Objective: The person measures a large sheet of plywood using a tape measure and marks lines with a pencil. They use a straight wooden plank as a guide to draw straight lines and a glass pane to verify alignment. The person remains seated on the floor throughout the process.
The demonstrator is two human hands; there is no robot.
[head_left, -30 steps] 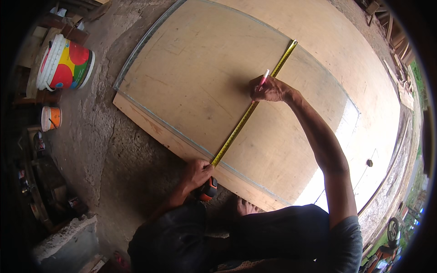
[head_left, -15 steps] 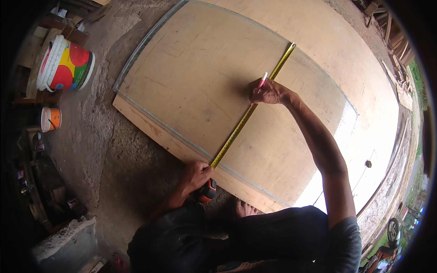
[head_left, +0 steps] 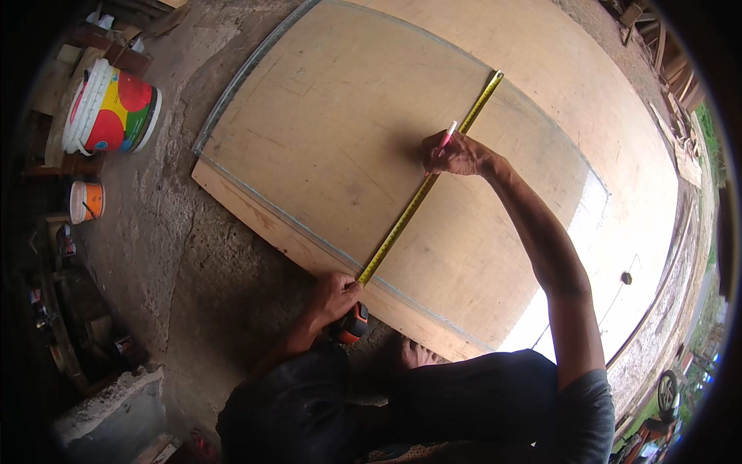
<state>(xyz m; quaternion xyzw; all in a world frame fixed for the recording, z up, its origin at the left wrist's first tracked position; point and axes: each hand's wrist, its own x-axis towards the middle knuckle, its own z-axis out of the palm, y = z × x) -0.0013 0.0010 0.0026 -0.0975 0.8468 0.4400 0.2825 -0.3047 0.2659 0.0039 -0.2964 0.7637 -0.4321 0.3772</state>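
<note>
Yellow tape measure (head_left: 398, 226) runs slantwise across a big clear pane (head_left: 309, 116), far end right about at the pane's far edge, black-and-orange case hanging just off the near side. The left hand (head_left: 335, 298) is pinching the blade down there, by the plywood's edge. Right hand (head_left: 457, 155) is around mid-tape, fingers closed on a pink marker (head_left: 447, 141) with its white end pointing up; can't really tell if the tip's touching anything. Pane lies on a larger plywood sheet (head_left: 564, 73). Bare foot (head_left: 417, 353) near the case, and off left a colourful bucket (head_left: 120, 107) plus a smaller orange-and-white tub (head_left: 86, 202).
</note>
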